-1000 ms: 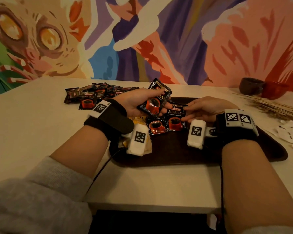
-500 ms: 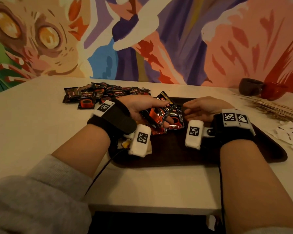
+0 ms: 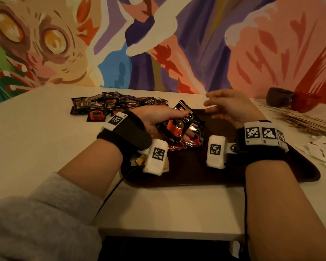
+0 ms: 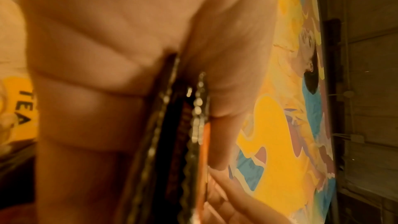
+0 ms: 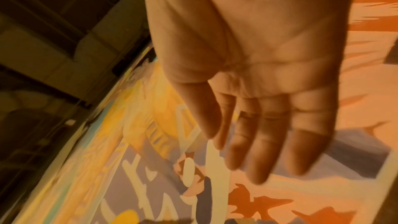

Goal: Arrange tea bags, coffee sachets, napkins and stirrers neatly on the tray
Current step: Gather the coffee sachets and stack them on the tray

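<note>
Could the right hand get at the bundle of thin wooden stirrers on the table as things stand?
Probably yes. The right hand is open, holding nothing, above the dark tray, and the bundle of thin wooden stirrers lies uncovered on the white table on that same side.

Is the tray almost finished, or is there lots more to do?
Lots more. A few coffee sachets lie on the tray, overlapping, with a yellow tea bag at its left edge. The left hand grips a bunch of sachets; the right hand is open above the tray. A sachet pile, stirrers and white papers wait on the table.
</note>
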Available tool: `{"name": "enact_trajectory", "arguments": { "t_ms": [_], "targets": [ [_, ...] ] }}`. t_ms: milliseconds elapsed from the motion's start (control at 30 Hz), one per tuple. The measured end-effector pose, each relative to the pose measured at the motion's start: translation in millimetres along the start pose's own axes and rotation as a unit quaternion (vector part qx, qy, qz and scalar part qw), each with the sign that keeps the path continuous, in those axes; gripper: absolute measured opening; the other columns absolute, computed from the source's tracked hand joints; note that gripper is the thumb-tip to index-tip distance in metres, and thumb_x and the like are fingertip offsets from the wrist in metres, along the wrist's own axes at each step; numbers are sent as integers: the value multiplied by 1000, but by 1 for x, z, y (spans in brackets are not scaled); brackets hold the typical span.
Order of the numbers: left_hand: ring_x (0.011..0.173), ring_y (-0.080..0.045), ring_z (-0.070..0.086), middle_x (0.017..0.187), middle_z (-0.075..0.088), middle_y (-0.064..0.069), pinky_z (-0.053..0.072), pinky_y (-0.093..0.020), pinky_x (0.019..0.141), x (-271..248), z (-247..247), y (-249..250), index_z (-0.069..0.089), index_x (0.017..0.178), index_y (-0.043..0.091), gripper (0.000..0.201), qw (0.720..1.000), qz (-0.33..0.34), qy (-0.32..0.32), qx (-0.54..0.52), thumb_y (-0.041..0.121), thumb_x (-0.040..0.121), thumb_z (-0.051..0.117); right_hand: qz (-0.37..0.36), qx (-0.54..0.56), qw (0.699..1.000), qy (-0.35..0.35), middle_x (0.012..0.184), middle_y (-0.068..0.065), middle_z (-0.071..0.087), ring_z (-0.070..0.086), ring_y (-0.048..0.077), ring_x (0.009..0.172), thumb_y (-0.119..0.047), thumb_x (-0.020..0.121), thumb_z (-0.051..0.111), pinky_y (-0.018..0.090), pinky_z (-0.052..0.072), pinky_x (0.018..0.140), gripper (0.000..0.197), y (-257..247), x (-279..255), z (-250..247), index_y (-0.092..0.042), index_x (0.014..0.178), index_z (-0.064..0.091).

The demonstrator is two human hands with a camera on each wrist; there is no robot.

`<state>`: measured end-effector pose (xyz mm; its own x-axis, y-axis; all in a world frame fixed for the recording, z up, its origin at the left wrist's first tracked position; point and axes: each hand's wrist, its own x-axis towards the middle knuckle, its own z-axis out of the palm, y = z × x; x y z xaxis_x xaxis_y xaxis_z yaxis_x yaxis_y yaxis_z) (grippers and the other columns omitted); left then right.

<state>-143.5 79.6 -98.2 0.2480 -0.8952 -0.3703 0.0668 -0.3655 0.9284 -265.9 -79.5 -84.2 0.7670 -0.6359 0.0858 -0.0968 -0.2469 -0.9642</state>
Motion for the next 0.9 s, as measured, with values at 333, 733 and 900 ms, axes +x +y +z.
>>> {"name": "enact_trajectory", "arguments": {
  "t_ms": [333, 733, 900],
  "targets": [
    [68, -17, 64, 83, 70, -5, 51, -27, 66, -15, 2, 5, 57, 115, 14, 29, 974, 198, 64, -91, 34, 99, 42, -200, -44, 979, 2, 78, -5, 67, 63, 8, 69, -15, 93, 56, 21, 51, 63, 13, -21, -29, 30, -25, 89, 64],
    [88, -18, 68, 96, 70, -6, 54, -31, 82, -25, 2, 3, 60, 114, 8, 22, 952, 278, 101, -77, 16, 97, 51, -270, -66, 961, 3, 78, -7, 55, 56, -3, 62, -5, 79, 71, 15, 51, 65, 47, -21, -32, 37, -16, 121, 53],
    [96, -23, 67, 102, 71, -9, 52, -40, 92, -24, 1, 1, 63, 111, 10, 22, 945, 294, 134, -58, 21, 94, 57, -249, -16, 968, -16, 70, -3, 54, 56, 4, 63, 3, 78, 68, 19, 51, 66, 49, -19, -29, 38, -12, 122, 52]
  ]
}}
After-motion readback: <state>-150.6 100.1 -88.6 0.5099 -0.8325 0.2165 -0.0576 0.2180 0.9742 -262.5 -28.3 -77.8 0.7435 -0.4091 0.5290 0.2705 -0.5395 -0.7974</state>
